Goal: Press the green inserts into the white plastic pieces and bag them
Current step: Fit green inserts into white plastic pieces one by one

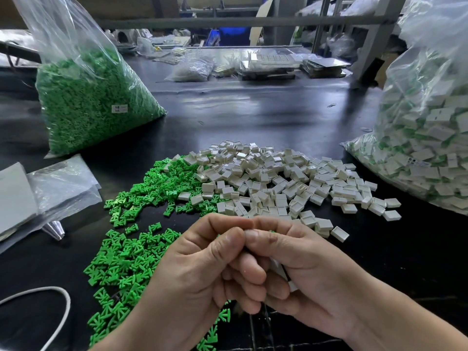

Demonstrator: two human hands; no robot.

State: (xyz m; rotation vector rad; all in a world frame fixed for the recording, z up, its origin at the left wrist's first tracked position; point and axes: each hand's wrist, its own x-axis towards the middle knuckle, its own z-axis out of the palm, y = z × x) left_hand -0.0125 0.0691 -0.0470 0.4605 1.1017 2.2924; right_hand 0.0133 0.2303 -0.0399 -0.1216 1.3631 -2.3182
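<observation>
Fingers point(235, 239) on both hands are curled in tight with the thumbs butted tip to tip. From the head view, your left hand point(197, 274) and right hand point(311, 272) look to be pinching the same white piece point(279, 271). I can only see a sliver of white under your right fingers and a speck of green up by the knuckles, so I can't tell if the insert's fully seated. Biggest risk imo is pressing it in crooked, since your thumbs cover the part and hide the alignment, and a skewed insert could jam or bend a prong. It could also pop out of the pinch and land in the loose green inserts point(131, 254) under and left of your fingers. The white plastic pieces point(273, 183) are heaped just beyond your fingertips: small off-white boxy shells, open on one face. The inserts are bright green, flat, with branching prongs. The bag of finished ones point(430, 148) sits well off to the right of your fingers.
</observation>
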